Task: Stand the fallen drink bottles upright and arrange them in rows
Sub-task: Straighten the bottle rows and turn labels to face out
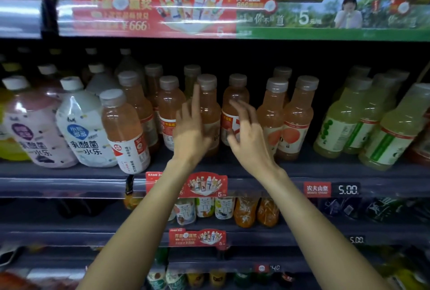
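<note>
Your L hand [189, 126] & R hand [247, 131], fingers loose, holding nothing, hover before upright pink-orange plastic grey-capped drink bottles [209, 113] on dark shelf [69, 173].

Both bare forearms reach up and forward, converging toward the middle. The left hand [189, 126] shows its back to the camera, index finger pointing straight up, the other fingers loosely bent, gripping nothing. The right hand [249, 131] is just beside it, fingers spread and slightly curved forward, thumb low, holding nothing.
</note>
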Tool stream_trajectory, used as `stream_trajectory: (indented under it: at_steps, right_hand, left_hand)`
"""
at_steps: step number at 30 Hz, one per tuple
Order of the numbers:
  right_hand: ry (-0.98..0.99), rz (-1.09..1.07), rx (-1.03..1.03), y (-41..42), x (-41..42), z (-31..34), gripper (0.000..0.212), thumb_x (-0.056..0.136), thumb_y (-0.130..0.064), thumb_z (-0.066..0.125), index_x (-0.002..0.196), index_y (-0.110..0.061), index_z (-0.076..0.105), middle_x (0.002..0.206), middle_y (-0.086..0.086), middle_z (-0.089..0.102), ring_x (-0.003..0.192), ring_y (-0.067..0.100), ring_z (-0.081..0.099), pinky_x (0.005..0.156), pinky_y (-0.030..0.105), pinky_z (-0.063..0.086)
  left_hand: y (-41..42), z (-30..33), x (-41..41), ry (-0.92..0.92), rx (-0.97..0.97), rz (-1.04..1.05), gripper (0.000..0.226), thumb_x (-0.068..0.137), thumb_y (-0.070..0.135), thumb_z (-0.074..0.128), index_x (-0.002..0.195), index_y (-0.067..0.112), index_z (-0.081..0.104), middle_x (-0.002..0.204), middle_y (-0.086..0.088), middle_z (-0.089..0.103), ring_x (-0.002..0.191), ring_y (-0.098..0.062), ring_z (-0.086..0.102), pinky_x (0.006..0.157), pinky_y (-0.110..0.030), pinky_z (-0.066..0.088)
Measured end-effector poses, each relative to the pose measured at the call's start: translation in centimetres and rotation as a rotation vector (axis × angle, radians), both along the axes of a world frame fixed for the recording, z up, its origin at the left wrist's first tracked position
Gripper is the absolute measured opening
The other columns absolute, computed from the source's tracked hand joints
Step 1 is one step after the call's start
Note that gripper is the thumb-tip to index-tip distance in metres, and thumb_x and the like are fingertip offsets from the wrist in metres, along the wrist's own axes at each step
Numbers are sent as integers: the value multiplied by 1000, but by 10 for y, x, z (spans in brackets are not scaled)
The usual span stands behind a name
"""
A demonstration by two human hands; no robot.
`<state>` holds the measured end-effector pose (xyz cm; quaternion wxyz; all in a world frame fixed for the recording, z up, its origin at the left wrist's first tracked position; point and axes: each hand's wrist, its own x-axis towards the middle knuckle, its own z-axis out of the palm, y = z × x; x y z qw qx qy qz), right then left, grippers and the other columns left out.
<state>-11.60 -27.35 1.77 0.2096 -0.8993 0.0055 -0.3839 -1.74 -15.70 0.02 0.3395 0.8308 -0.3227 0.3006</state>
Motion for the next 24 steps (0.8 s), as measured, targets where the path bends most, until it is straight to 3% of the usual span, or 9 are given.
stream_trajectory:
  at_steps: [4, 6, 9, 12, 14, 17, 19, 21, 24]
  right_hand:
    - [91, 84, 139, 9, -6, -23, 80, 86, -21, 66, 149, -24, 16, 137, 12, 46, 115, 24, 54, 92, 25, 47]
    - [98, 138, 240, 15, -11, -32, 87, 82, -23, 70, 149, -26, 15, 145, 4, 40, 130, 9, 41, 99, 13, 37]
    - [9, 117, 396, 17, -28, -37, 87, 79, -17, 73, 146, -25, 19, 146, -1, 39, 125, -7, 38, 96, 3, 34]
    - [-149, 59, 468, 2, -52, -30, 85, 78, -17, 74, 142, -31, 20, 140, -16, 38, 124, -11, 40, 94, 8, 39]
    - [-188, 33, 494, -11, -67, -23, 85, 77, -21, 75, 141, -35, 20, 137, -16, 42, 123, -3, 46, 95, 18, 45]
    - [-185, -80, 476, -34, -85, -20, 84, 76, -25, 78, 140, -32, 24, 138, -7, 47, 122, 6, 50, 97, 36, 49]
    - [-178, -151, 502, -46, -88, -20, 87, 74, -23, 79, 142, -32, 24, 136, -13, 46, 122, 7, 50, 95, 44, 49]
    - [-169, -209, 508, -52, -85, -17, 89, 74, -24, 78, 142, -36, 22, 132, -23, 44, 122, 6, 49, 94, 44, 49]
    - [-154, -286, 450, -53, -72, -14, 84, 76, -32, 76, 141, -33, 23, 135, -11, 49, 118, 10, 52, 92, 40, 50]
  left_hand:
    - [23, -3, -15, 29, -123, -154, 101, 79, 32, 74, 153, 22, 6, 125, -15, 50, 112, -28, 50, 85, -31, 43]
    - [25, -2, -30, 45, -149, -243, 97, 82, 40, 72, 152, 22, 8, 127, -14, 50, 113, -23, 49, 87, -29, 40]
    - [14, 3, -52, -18, -153, -346, 90, 83, 41, 70, 150, 23, 13, 129, -10, 50, 112, -20, 48, 90, -32, 43]
    - [-9, 19, -69, -75, -176, -482, 86, 83, 38, 71, 149, 18, 20, 134, -4, 49, 117, -18, 49, 95, -29, 43]
    - [-25, 26, -76, -68, -169, -588, 79, 84, 34, 71, 147, 13, 29, 138, 1, 47, 122, -14, 48, 101, -29, 41]
    - [-45, 22, -75, 192, -256, -702, 55, 93, 30, 60, 142, 15, 41, 138, 4, 49, 126, -9, 48, 101, -36, 45]
    - [-55, 10, -67, 312, -292, -651, 41, 98, 33, 50, 137, 20, 48, 136, 3, 53, 125, -8, 49, 100, -40, 45]
    - [-62, -2, -62, 335, -239, -592, 36, 99, 35, 45, 131, 21, 56, 140, 2, 48, 129, -3, 43, 106, -32, 39]
    - [-71, -9, -65, 328, -157, -574, 40, 101, 34, 41, 137, 19, 51, 151, 2, 33, 134, 6, 27, 106, -8, 24]
